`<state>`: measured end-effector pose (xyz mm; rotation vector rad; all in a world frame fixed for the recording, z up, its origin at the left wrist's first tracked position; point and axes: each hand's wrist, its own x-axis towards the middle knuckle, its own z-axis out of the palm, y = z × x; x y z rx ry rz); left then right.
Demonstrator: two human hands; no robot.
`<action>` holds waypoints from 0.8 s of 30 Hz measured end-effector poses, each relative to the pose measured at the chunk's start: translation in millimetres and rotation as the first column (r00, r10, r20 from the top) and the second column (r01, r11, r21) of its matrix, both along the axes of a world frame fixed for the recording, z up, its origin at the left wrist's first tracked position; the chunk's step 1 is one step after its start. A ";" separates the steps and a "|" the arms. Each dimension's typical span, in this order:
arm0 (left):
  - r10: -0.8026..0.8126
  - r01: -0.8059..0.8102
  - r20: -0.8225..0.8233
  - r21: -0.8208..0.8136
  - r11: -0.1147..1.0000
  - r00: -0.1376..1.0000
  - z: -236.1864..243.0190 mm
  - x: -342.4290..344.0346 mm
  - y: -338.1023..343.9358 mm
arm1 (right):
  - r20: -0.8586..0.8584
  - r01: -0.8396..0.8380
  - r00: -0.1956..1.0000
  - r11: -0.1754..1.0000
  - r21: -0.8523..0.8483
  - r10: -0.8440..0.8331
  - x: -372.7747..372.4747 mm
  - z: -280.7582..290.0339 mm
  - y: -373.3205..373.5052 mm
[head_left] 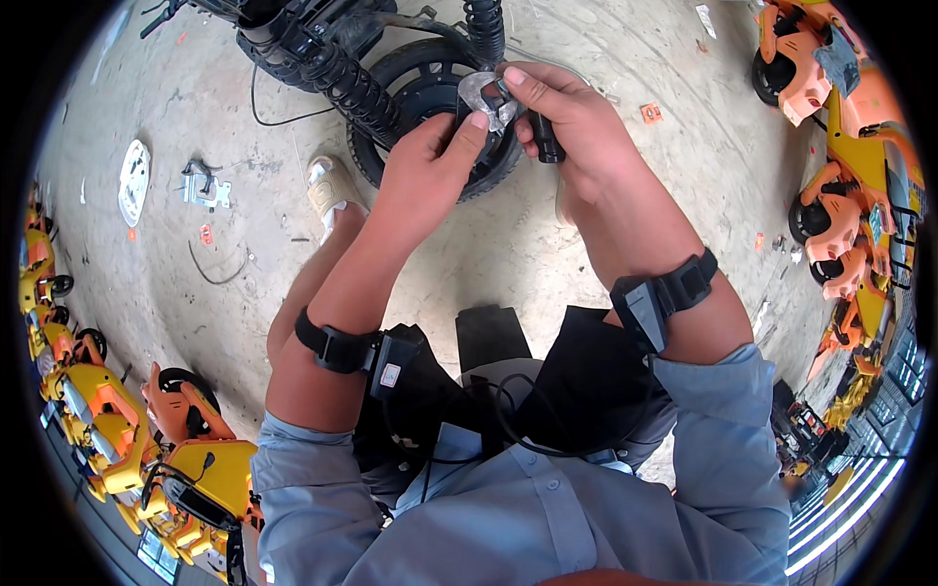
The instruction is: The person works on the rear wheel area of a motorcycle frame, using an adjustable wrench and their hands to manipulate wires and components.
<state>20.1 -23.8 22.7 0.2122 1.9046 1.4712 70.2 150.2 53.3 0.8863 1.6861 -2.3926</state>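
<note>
Wheel (427,88) beyond the hands (427,174); scooters (104,400) stand left and right

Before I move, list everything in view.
part: one, silvery, top centre
cylinder: one, black, beside part
wheel: one, black, top centre
coil-spring shock absorbers: two, black, at wheel
oval plate: one, whitish, left
bracket: one, silvery, right of plate
curved wire: one, dark, below bracket
scraps: several, orange, floor
scooters: many, yellow and orange, both sides
shoe: one clear, beige, left foot
shirt: one, blue, below
armbands: two, black, forearms
left hand: one, bare, on part
right hand: one, bare, on cylinder
</note>
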 end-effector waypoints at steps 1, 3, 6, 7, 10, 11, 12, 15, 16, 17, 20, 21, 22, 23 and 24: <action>-0.017 0.016 -0.021 -0.040 0.999 1.000 1.9 -0.4 0.5 | 0.002 -0.005 1.000 1.000 0.000 0.005 0.2 0.3 0.3; -0.017 0.017 -0.007 -0.032 0.999 1.000 4.0 -0.2 1.0 | 0.008 -0.015 1.000 1.000 -0.001 0.015 0.3 0.5 1.2; -0.005 0.005 0.026 0.025 1.000 1.000 2.2 -0.3 0.2 | -0.006 -0.019 1.000 1.000 -0.008 0.019 -0.1 -1.8 2.8; 0.003 -0.005 0.040 0.051 0.999 0.999 0.7 -0.2 -0.8 | -0.003 -0.012 1.000 1.000 -0.012 0.012 -0.5 -1.3 1.9; 0.014 -0.018 0.057 0.074 0.997 0.998 -0.8 -1.0 -1.5 | 0.005 0.004 1.000 1.000 -0.019 -0.004 -1.4 0.9 -0.4; 0.009 -0.011 0.048 0.044 0.999 0.999 1.2 -1.4 -0.7 | 0.006 0.006 1.000 1.000 -0.018 -0.006 -1.5 0.8 -0.1; 0.003 -0.003 0.038 0.013 1.000 0.999 4.6 -1.9 0.4 | 0.007 0.009 1.000 1.000 -0.017 -0.008 -1.7 0.7 0.3; -0.019 0.018 -0.002 -0.061 0.998 1.000 7.9 -3.3 1.1 | 0.002 -0.021 1.000 1.000 -0.020 0.021 -2.4 -3.4 2.9; -0.026 0.025 -0.016 -0.082 0.996 1.000 8.0 -3.6 0.6 | 0.001 -0.020 1.000 1.000 -0.021 0.020 -2.7 -3.1 2.2; -0.022 0.021 -0.006 -0.066 0.998 1.000 7.7 -3.9 0.0 | 0.001 -0.018 1.000 1.000 -0.022 0.018 -2.9 -2.5 1.6; -0.012 0.012 0.020 -0.013 1.000 1.000 4.8 -4.3 -1.6 | -0.012 -0.020 1.000 1.000 -0.015 0.020 -3.8 -1.3 1.4; -0.009 0.009 0.026 0.007 1.000 1.000 3.2 -4.2 -2.4 | -0.019 -0.021 1.000 1.000 -0.011 0.021 -4.0 -0.7 1.7; -0.007 0.006 0.032 0.027 1.000 0.999 1.9 -4.2 -2.9 | -0.017 -0.031 0.999 1.000 -0.001 0.031 -4.2 0.8 2.2; -0.009 0.008 0.031 0.023 1.000 0.999 1.6 -4.4 -3.1 | -0.015 -0.040 0.999 0.999 0.008 0.040 -4.4 3.0 2.8; -0.011 0.010 0.030 0.019 1.000 0.999 1.5 -4.6 -3.3 | -0.014 -0.049 0.999 0.999 0.017 0.049 -4.1 3.9 3.5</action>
